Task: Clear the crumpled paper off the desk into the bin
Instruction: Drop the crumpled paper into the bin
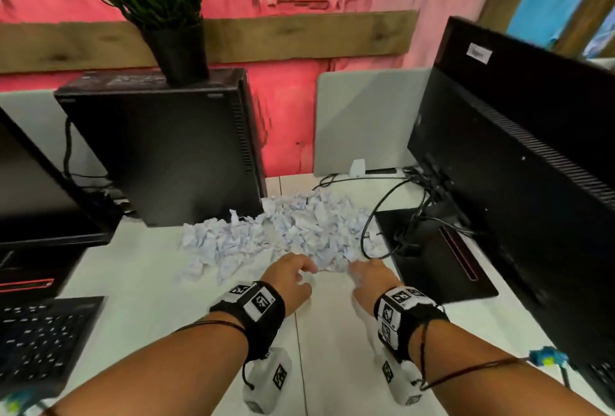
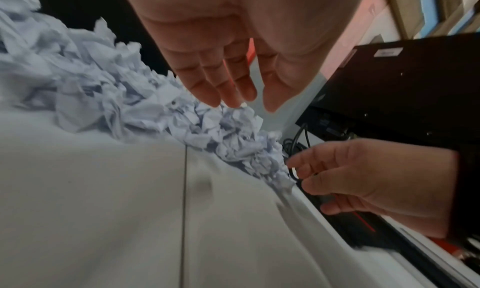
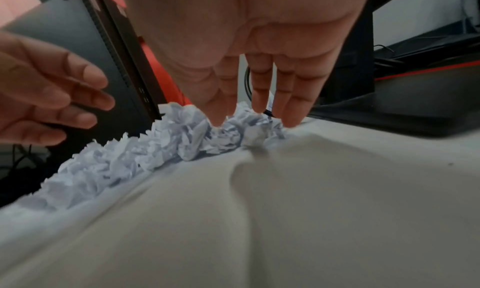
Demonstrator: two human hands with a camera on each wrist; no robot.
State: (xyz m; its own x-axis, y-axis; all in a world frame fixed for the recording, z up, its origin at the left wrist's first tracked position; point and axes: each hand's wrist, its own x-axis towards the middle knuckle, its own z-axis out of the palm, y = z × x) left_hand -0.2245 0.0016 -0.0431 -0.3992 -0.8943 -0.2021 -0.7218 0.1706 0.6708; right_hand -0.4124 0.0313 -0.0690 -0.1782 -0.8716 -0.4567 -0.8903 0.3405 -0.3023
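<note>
Both hands, left hand (image 1: 290, 277) and right hand (image 1: 372, 277), are hovering, fingers loosely spread, holding nothing, fingertips touching heaped crumpled white paper (image 1: 283, 232) on white desk (image 1: 332, 349).

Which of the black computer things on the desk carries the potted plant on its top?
The upright tower case left of the paper pile carries the plant; the monitor on the right carries nothing.

Creased white paper (image 1: 283, 232) on smooth matt desk (image 1: 149, 269)
</note>
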